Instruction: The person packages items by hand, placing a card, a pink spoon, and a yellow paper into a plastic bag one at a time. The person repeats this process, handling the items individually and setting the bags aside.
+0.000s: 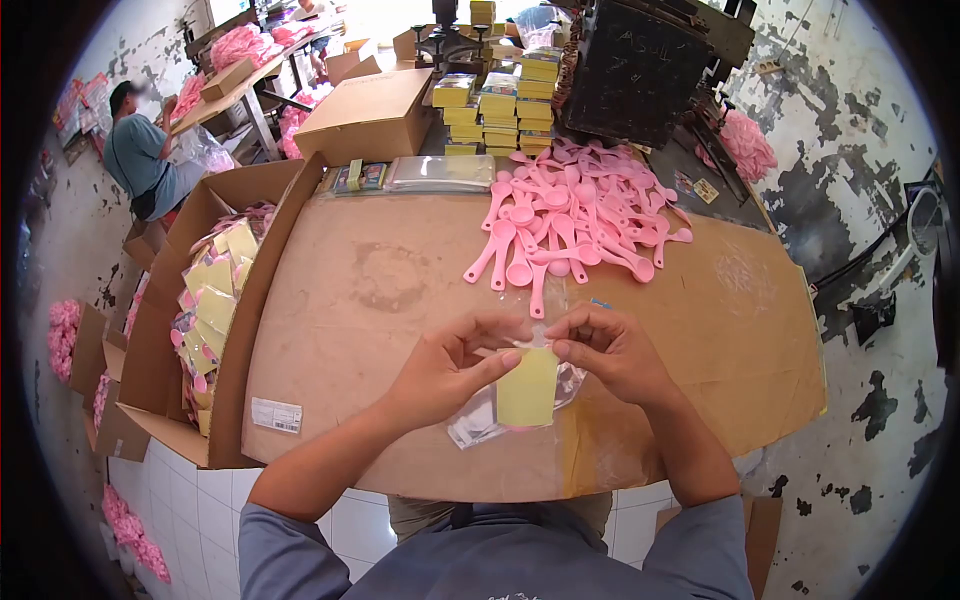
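Clear packet with yellow card (pixel 526 390), one: held over the cardboard-covered worktop (pixel 330 340), its top pinched by left hand (pixel 440 370) and right hand (pixel 615 360), both grips closed; sealing cannot be confirmed. Similar packets (pixel 215 300), many: piled in open carton (pixel 250 330), apparently finished. Pink spoons (pixel 590 215), heaped loose, and stacked cards (pixel 497 108): judged unpacked. White label (pixel 277 415): printed, illegible. Black machine (pixel 635 75): lettered, not reliably readable.

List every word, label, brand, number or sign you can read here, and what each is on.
"SASUL", letters uncertain: dark panel at the back.
White label on the cardboard: too small to read.
Shirt print: cut off, unreadable.
Printed packs: too small to read.
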Available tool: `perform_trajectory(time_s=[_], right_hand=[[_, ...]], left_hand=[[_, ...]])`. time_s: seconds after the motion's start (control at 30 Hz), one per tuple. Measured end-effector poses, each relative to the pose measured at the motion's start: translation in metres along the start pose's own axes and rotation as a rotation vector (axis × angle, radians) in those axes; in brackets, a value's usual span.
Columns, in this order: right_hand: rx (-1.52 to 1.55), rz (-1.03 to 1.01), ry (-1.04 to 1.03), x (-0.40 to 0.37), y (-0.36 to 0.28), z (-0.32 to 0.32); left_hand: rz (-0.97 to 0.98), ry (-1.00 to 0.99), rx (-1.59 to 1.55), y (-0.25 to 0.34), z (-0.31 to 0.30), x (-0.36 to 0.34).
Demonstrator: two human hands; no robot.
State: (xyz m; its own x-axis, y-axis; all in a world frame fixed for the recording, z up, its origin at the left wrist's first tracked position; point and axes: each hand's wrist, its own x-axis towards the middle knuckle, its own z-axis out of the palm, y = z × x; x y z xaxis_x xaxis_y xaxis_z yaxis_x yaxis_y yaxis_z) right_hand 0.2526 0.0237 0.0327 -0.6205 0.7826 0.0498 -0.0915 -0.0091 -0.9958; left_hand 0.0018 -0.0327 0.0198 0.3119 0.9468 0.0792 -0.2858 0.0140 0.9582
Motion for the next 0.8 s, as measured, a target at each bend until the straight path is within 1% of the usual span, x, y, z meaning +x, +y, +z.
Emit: perform_trajectory(time_s=[0.03,0.13,0.23,0.33,0.47,0.57,0.63,0.77,0.8], right_hand=[[0.01,0.012,0.014,0.0,-0.001,0.001],[0.007,0.009,0.026,-0.001,-0.003,0.001],[-0.026,-0.009,0.022,-0.001,-0.002,0.004],[-0.039,0.02,0.013,-0.002,-0.001,0.0],[-0.009,0.041,0.033,-0.002,-0.003,0.0],[-0.053,0.06,0.091,-0.002,0.002,-0.001],[-0.019,0.048,0.083,-0.002,0.001,-0.001],[-0.01,0.06,0.038,-0.003,-0.006,-0.004],[-0.025,0.019,0.028,-0.002,-0.003,-0.005]], left_hand=[[-0.002,0.017,0.065,-0.001,0.004,-0.001],[-0.071,0.116,0.124,0.001,0.004,0.0],[-0.016,0.16,0.11,-0.002,0.003,0.001],[-0.031,0.147,0.166,-0.003,0.002,0.0],[0.039,0.168,0.224,-0.006,0.0,0.0],[0.095,0.163,0.278,-0.006,-0.001,0.001],[0.142,0.145,0.307,-0.01,-0.006,0.001],[0.127,0.093,0.299,-0.006,-0.01,0.001],[0.124,0.085,0.302,-0.005,-0.01,0.001]])
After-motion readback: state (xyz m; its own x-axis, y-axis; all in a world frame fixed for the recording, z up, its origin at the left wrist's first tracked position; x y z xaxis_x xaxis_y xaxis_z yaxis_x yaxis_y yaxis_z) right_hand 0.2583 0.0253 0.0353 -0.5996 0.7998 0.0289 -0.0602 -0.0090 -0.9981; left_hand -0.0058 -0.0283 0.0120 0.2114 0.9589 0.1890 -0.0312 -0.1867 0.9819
